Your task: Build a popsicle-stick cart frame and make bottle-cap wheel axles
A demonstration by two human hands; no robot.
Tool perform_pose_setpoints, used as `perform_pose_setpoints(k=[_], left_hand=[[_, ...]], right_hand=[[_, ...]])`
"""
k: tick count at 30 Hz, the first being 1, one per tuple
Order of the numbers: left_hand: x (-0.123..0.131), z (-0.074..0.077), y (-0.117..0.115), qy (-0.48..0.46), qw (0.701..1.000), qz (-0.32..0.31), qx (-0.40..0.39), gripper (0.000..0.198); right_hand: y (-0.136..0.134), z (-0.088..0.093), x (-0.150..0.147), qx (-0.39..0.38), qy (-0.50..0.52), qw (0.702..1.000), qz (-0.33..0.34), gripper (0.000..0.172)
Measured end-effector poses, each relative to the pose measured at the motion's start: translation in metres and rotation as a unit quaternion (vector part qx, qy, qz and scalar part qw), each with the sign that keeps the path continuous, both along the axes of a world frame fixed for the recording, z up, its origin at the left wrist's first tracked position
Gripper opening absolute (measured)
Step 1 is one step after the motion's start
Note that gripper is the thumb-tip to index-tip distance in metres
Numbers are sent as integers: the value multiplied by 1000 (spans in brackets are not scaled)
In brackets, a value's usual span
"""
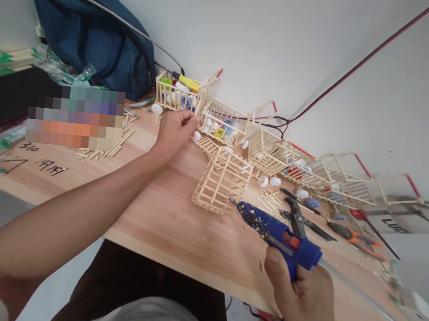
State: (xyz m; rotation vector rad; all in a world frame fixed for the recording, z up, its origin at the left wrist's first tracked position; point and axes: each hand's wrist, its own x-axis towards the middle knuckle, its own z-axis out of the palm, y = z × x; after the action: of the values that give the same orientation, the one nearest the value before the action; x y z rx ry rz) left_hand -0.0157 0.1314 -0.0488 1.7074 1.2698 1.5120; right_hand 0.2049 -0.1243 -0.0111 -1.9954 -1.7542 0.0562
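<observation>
My right hand (pixel 302 297) grips a blue hot glue gun (pixel 272 225), its nozzle pointing left at the near side of a small wooden stick cage (pixel 223 179) on the table. Glue and wood bits cling to the gun's front. My left hand (pixel 177 131) reaches to the back of the table, thumb and fingers pinched on a short wooden stick (pixel 198 108). Just beside those fingertips stand two little stick-built carts, the left one (pixel 164 91) and the middle one (pixel 224 120), both with colored bottle caps inside.
More stick carts (pixel 313 173) with red handles line the wall. Pliers (pixel 359 239), black cutters (pixel 298 218) and white caps (pixel 274 181) lie at right. Loose sticks (pixel 110 147) are at left, near a blue bag (pixel 97 36). A cable (pixel 362 63) runs up the wall.
</observation>
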Motion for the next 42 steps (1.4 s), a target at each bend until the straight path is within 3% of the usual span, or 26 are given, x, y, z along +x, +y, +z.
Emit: perform_pose_setpoints(k=[9,15,23,36,42], left_hand=[[0,0,0,5,1000,2,4,29],[0,1,-1,4,1000,-1,4,29],[0,2,-1,-5,1000,-5,-1,29],[0,4,-4,-8,1000,-4,-8,27],[-1,5,-3,-10,1000,-8,-3,29]], right_hand=[[6,1,11,1,-20,998,64,53],[3,2,0,-12,3,1000,-6,58],[-1,3,-1,-16,19,999,-31,60],[0,3,-6,-25,21,999,-28,55],[4,3,3,10,8,1000,24,52]])
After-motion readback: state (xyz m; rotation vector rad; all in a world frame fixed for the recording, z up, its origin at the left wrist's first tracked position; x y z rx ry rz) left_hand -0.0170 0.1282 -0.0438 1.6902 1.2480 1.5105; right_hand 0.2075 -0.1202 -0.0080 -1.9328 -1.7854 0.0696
